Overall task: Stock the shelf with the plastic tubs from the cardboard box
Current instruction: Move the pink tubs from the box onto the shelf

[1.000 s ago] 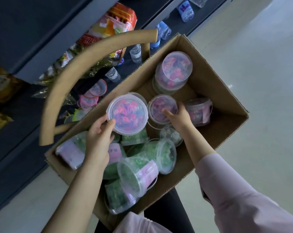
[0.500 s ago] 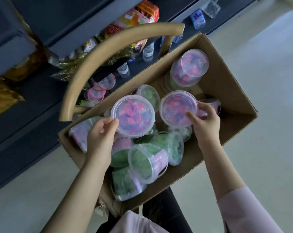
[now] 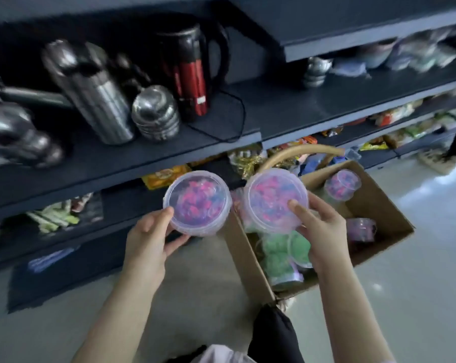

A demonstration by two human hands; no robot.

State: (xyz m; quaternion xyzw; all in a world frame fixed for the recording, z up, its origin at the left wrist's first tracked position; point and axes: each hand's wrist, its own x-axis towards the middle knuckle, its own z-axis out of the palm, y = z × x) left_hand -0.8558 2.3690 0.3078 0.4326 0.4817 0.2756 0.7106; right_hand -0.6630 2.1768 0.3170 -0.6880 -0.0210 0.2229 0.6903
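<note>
Left hand (image 3: 149, 239) grips a pink-filled tub (image 3: 197, 203) at frame centre, thumb on the lid rim, fingers underneath. Right hand (image 3: 318, 231) grips a second pink tub (image 3: 275, 200) just right of it, thumb on the lid. Both are lifted in front of the dark shelf (image 3: 313, 108). Cardboard box (image 3: 373, 205), right of centre, holds green tubs (image 3: 287, 252) and a third pink tub (image 3: 342, 184). Kettle (image 3: 193, 72) and steel flask (image 3: 96, 93) stand on the shelf, upper left.

I can read nothing here: the blue label (image 3: 50, 258) on the bottom shelf (image 3: 98, 260) and the print on the snack packets (image 3: 166, 175) are blurred.
</note>
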